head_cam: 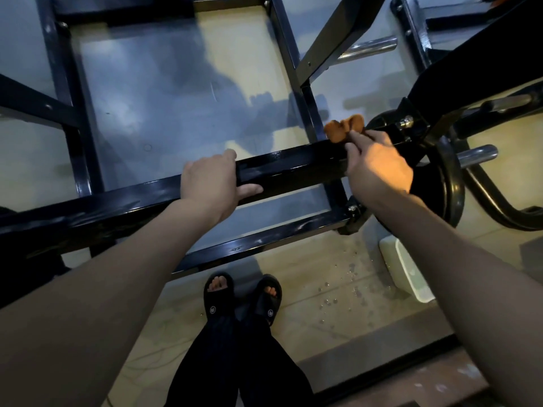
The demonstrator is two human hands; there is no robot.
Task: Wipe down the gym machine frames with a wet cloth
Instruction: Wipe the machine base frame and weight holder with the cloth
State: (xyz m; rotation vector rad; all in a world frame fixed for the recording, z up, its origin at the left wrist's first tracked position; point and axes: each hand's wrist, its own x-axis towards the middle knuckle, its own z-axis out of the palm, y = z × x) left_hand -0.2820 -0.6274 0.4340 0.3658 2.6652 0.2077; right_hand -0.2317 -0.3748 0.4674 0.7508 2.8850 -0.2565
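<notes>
A small crumpled orange-brown cloth (343,129) lies bunched on the top face of a glossy black square-tube steel frame bar (282,164), near the bar's right end, just beside a black round weight plate (443,183); the right hand (377,168) pinches the cloth between thumb and fingertips, its back lit warm and turned upward; the left hand (210,186) grasps the same bar further left, fingers curled over the far edge and thumb lying along the near face; the two hands are well apart on the bar, and both bare forearms reach in from the bottom corners; the bar's surface shines with streaks; behind it, more black frame members (67,92) form a rectangular cage over a pale, reflective floor (164,92); a chrome peg (477,155) juts out to the right of the weight plate, and another chrome bar (371,47) shows higher up; below the bar, two feet in black open-toed sandals (244,298) stand on beige tile; water droplets (340,289) speckle the tile to the right of the feet; a white rectangular plastic tub (407,271) sits just beyond the droplets, partly hidden by the right forearm.
</notes>
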